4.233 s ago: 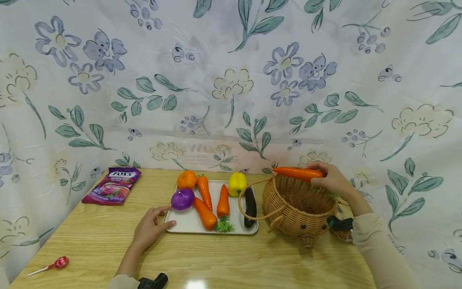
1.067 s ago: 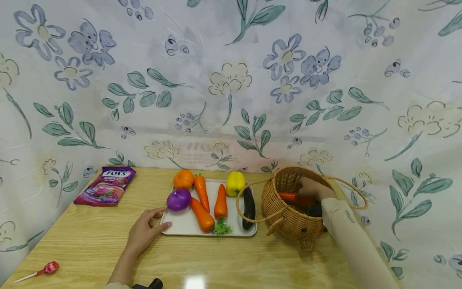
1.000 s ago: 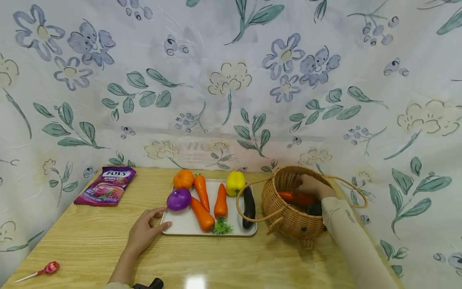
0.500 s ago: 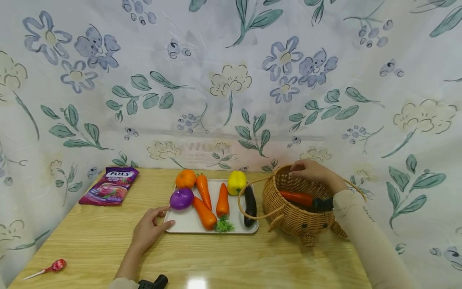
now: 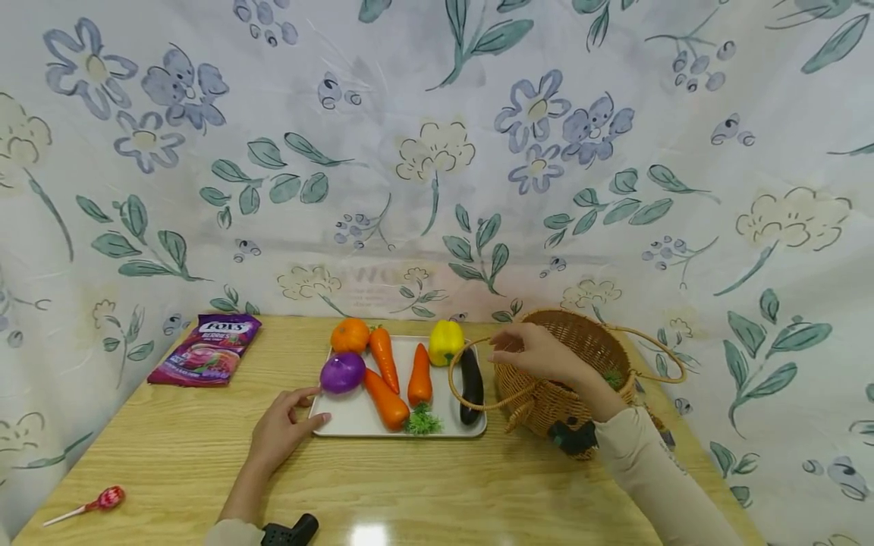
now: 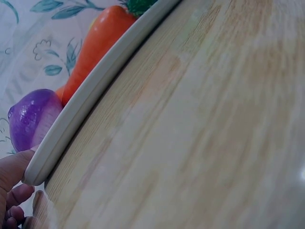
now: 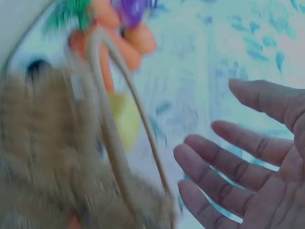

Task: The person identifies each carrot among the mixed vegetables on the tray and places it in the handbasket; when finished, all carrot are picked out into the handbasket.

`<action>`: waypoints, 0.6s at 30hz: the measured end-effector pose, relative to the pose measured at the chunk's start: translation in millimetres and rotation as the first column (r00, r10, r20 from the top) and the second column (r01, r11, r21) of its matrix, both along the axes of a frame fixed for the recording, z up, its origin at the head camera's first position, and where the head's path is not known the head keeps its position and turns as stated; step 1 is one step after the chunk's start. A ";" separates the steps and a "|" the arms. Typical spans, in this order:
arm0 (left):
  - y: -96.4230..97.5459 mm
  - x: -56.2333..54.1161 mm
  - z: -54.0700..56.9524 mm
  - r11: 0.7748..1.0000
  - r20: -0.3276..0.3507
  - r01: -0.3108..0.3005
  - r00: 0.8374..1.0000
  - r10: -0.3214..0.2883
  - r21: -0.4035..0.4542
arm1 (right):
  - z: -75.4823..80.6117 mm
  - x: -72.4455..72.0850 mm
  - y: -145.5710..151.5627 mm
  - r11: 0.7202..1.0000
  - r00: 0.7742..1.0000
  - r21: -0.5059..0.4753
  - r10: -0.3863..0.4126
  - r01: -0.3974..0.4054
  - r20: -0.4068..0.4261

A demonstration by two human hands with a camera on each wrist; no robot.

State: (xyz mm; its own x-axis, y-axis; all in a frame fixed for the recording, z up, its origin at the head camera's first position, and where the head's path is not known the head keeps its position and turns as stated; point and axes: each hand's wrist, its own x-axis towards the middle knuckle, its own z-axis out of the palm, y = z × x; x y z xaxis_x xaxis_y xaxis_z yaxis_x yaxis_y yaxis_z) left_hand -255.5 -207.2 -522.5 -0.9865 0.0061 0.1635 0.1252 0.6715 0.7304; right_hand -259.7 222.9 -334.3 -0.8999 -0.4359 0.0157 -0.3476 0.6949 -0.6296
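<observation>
Our right hand [image 5: 536,353] hovers by the wicker basket [image 5: 546,408], fingers [image 7: 226,160] spread; our left hand [image 5: 278,426] pinches the tray [image 5: 344,426].

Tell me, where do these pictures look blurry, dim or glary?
Head view: fairly sharp, with bright glare on the table near the bottom edge; left wrist view: dim overall, with a dark shadow line along the tray; right wrist view: washed out, the basket badly smeared, the right hand clearer.
</observation>
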 end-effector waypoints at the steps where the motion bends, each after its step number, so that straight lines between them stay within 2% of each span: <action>1: -0.2 -0.1 -0.3 1.000 0.002 0.000 1.000 0.000 0.000 | -2.8 3.2 -6.9 1.000 1.000 -0.011 -0.001 0.001 0.006; 4: -0.5 -0.1 0.0 1.000 0.009 -0.002 1.000 0.002 0.002 | -11.1 9.7 -24.4 0.999 1.000 -0.046 0.007 -0.007 0.011; 11: 0.0 -0.4 1.3 1.000 0.005 0.000 1.000 0.000 0.008 | -35.1 13.0 -55.2 0.988 0.997 -0.134 0.077 -0.080 -0.027; 18: 0.1 0.4 0.9 1.000 0.009 -0.005 1.000 0.005 0.012 | -57.1 19.9 -88.3 0.979 0.999 -0.199 0.052 -0.051 0.001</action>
